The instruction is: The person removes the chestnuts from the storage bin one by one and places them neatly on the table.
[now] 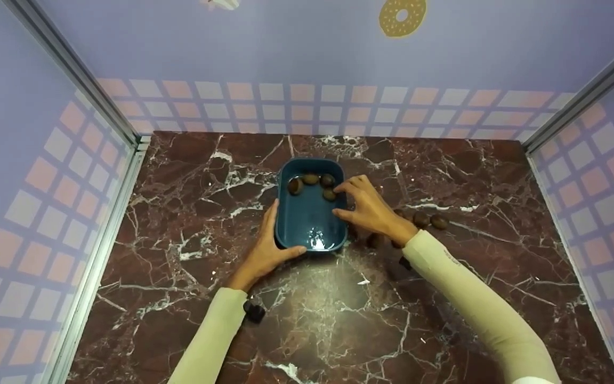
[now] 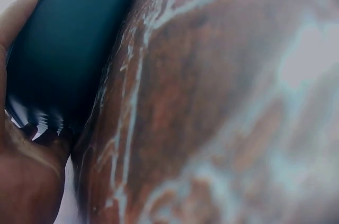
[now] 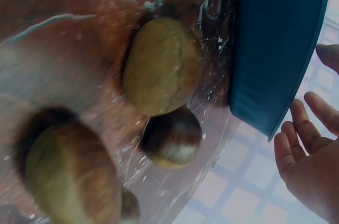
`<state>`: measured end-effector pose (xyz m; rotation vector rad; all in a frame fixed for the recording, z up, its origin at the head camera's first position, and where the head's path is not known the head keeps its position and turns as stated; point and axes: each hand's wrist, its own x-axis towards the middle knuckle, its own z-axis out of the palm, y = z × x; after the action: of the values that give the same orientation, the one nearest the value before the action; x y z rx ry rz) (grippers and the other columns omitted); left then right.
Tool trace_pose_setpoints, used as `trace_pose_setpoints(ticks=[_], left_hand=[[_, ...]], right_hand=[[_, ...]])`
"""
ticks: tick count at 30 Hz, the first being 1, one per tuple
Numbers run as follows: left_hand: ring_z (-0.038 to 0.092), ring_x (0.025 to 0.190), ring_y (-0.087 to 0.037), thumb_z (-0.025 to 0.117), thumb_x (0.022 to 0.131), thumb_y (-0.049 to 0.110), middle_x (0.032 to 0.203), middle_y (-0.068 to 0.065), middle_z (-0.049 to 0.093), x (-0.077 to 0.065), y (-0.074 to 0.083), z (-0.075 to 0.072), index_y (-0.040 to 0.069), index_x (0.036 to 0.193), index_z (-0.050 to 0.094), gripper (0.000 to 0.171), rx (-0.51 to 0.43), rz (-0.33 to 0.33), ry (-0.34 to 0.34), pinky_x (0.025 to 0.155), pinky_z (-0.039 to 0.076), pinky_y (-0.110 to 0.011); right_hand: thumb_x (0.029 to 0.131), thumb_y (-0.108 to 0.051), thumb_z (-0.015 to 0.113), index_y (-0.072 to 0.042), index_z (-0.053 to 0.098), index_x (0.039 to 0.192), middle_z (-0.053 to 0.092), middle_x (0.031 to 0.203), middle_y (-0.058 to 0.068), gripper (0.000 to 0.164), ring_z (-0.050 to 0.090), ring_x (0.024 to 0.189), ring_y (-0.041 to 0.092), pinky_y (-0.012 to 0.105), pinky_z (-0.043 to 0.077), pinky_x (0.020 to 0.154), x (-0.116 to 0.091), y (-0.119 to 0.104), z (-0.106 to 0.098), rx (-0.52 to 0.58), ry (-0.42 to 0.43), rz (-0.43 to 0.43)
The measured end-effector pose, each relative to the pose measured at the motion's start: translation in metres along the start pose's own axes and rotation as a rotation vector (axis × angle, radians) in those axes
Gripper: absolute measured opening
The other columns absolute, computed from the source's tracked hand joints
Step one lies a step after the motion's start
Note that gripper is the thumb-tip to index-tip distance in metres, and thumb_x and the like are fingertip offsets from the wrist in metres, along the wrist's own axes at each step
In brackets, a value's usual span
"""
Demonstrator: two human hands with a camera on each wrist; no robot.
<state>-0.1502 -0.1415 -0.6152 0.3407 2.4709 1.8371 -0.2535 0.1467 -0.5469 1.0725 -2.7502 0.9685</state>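
Note:
A dark teal rectangular container (image 1: 307, 221) stands on the marble surface, with several brown oval chestnut-like nuts (image 1: 295, 186) at its far end. My left hand (image 1: 267, 250) holds its near left corner, fingers along the left side and thumb at the front rim. Over the right rim reaches my right hand (image 1: 368, 208), thumb and index finger apart. The index fingertip is close to the nut (image 1: 329, 194) by the right wall; contact is unclear. In the right wrist view, the fingers of the right hand (image 3: 312, 155) are loosely spread beside the container (image 3: 275, 49).
More nuts (image 1: 439, 221) lie on the marble right of the container, some partly hidden under the right wrist. The right wrist view shows a large pale-brown nut (image 3: 161, 68) near the container wall. Purple panels with a checked border (image 1: 301, 101) enclose the surface.

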Motion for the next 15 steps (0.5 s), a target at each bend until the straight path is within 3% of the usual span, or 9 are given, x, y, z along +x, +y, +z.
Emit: trace_pose_setpoints(ticks=[4, 10, 15], left_hand=[[0.006, 0.154, -0.03, 0.09, 0.077, 0.032, 0.168, -0.009, 0.003, 0.0, 0.0, 0.0, 0.022, 0.165, 0.005, 0.122, 0.001, 0.018, -0.013, 0.116, 0.014, -0.065], [0.008, 0.153, -0.025, 0.09, 0.076, 0.037, 0.168, 0.001, 0.003, 0.001, -0.001, 0.0, 0.021, 0.165, 0.004, 0.125, -0.007, 0.031, -0.012, 0.118, 0.015, -0.059], [0.009, 0.153, -0.025, 0.09, 0.075, 0.037, 0.168, 0.0, 0.003, 0.002, -0.001, 0.0, 0.022, 0.165, 0.003, 0.126, -0.007, 0.034, -0.012, 0.118, 0.016, -0.059]], right_hand=[[0.088, -0.031, 0.08, 0.003, 0.067, 0.122, 0.062, 0.117, 0.017, 0.05, 0.047, 0.108, 0.031, 0.045, 0.042, 0.092, 0.007, -0.002, 0.004, 0.025, -0.005, -0.019], [0.087, -0.033, 0.08, -0.002, 0.068, 0.123, 0.062, 0.119, 0.011, 0.049, 0.048, 0.111, 0.029, 0.043, 0.043, 0.098, 0.019, -0.008, 0.007, -0.023, -0.012, -0.034], [0.088, -0.034, 0.079, -0.004, 0.066, 0.125, 0.06, 0.121, 0.01, 0.05, 0.048, 0.113, 0.028, 0.042, 0.042, 0.098, 0.029, -0.013, 0.01, -0.061, -0.054, -0.025]])
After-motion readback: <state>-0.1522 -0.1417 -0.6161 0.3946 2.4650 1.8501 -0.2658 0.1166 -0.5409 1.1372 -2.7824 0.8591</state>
